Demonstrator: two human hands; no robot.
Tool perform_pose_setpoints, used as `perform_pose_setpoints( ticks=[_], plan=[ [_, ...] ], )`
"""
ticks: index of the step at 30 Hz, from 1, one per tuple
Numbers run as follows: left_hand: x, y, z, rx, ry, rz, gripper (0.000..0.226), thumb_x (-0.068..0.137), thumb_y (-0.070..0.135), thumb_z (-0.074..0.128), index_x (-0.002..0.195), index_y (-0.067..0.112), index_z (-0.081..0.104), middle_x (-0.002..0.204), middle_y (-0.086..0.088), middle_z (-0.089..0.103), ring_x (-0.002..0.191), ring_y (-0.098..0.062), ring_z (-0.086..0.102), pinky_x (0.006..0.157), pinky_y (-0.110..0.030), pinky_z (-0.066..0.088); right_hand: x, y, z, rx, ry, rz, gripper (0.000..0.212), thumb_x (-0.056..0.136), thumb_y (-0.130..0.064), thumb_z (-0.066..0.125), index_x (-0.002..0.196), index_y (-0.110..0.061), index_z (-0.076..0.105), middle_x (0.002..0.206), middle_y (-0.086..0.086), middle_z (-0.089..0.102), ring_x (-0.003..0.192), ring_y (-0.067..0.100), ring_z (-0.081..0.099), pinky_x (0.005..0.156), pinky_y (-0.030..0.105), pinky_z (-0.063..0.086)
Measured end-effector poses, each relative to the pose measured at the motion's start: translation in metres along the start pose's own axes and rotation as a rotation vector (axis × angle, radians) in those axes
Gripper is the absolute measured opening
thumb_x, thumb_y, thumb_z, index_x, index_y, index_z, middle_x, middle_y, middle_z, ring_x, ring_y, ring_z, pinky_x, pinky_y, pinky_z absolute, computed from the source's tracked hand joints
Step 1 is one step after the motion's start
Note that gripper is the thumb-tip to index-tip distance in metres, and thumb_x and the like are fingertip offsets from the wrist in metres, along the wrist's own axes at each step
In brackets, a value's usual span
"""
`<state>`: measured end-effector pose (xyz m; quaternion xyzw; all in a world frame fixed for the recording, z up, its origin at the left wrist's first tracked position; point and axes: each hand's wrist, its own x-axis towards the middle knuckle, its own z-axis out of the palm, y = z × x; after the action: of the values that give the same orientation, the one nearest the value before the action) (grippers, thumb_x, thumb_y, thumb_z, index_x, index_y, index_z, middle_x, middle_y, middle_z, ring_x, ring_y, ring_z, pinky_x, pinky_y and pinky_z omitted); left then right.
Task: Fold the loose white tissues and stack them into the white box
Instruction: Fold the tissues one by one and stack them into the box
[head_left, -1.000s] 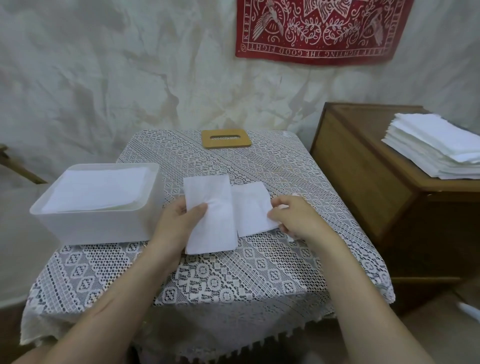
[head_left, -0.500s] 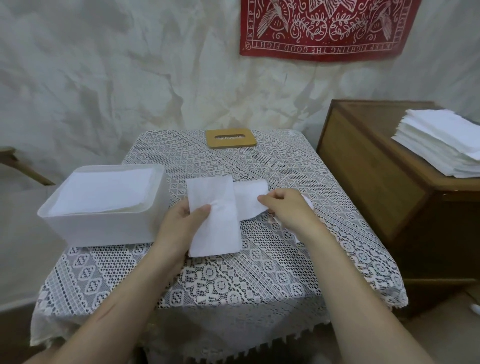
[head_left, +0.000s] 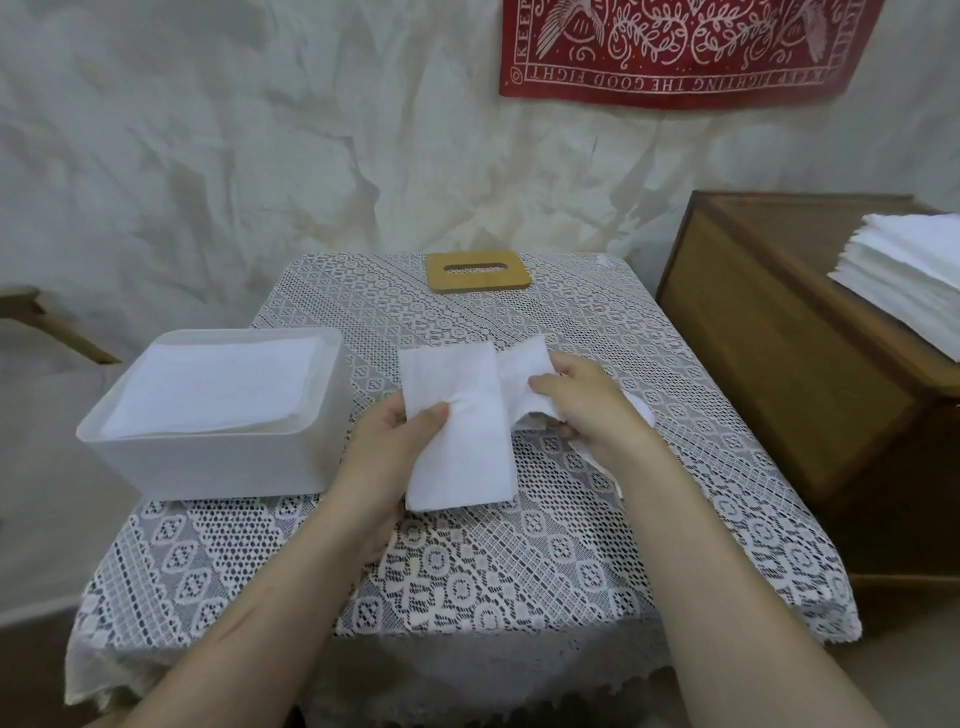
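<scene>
A folded white tissue (head_left: 460, 447) lies on the lace-covered table (head_left: 519, 561), with my left hand (head_left: 395, 441) pinching its left edge, thumb on top. Just right of it, my right hand (head_left: 587, 405) grips a second, crumpled tissue (head_left: 524, 361) and lifts its flap over toward the folded one. The white box (head_left: 218, 462) stands at the table's left, holding a stack of folded tissues (head_left: 218, 384) nearly up to its rim.
A wooden lid with a slot (head_left: 478, 272) lies at the table's far edge. A wooden cabinet (head_left: 779, 343) stands to the right with a pile of loose white tissues (head_left: 914, 280) on top. A wall with a red cloth hanging is behind.
My right hand has moved left, gathering the second tissue from flat into a raised, bunched fold against the first. My left hand keeps its hold on the folded tissue.
</scene>
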<state>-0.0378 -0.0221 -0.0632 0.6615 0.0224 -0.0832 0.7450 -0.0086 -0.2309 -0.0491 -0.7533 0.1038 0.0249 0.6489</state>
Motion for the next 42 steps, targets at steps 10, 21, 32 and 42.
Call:
perform_pose_setpoints(
  ticks=[10,21,32,42],
  plan=[
    [-0.014,0.002,-0.003,-0.019,0.013,-0.037,0.020,0.101,0.022,0.064,0.120,0.021,0.067,0.108,-0.006,0.078,0.094,-0.029,0.076,0.063,-0.041,0.061,-0.052,0.010,-0.039,-0.253,-0.035,0.097,0.022,0.100,-0.016,0.050,0.116,-0.017,0.065,0.074,0.010,0.064,0.050,0.020,0.051,0.041,0.023,0.038],
    [-0.011,0.001,-0.002,-0.020,-0.009,-0.049,0.019,0.105,0.027,0.059,0.121,0.020,0.065,0.102,-0.003,0.080,0.089,-0.024,0.078,0.065,-0.043,0.062,-0.041,0.002,-0.037,-0.671,0.222,-0.070,0.013,0.100,-0.029,0.059,0.098,-0.020,0.067,0.085,-0.003,0.064,0.081,0.023,0.062,0.055,0.027,0.040],
    [-0.013,0.002,0.007,-0.136,-0.077,-0.069,0.023,0.108,0.022,0.050,0.126,0.016,0.063,0.108,-0.003,0.079,0.098,-0.021,0.076,0.081,-0.044,0.060,-0.073,-0.014,-0.007,0.169,0.028,-0.161,0.013,0.099,-0.016,0.063,0.102,-0.019,0.074,0.097,0.004,0.079,0.085,0.020,0.074,0.069,0.036,0.058],
    [-0.017,0.004,0.008,-0.210,-0.061,-0.116,0.032,0.109,0.028,0.047,0.135,0.012,0.058,0.120,-0.007,0.076,0.107,-0.024,0.075,0.078,-0.040,0.064,-0.063,-0.002,0.004,-0.073,0.075,-0.182,0.011,0.097,-0.014,0.063,0.089,-0.014,0.071,0.087,0.008,0.078,0.081,0.029,0.074,0.071,0.048,0.059]
  ],
)
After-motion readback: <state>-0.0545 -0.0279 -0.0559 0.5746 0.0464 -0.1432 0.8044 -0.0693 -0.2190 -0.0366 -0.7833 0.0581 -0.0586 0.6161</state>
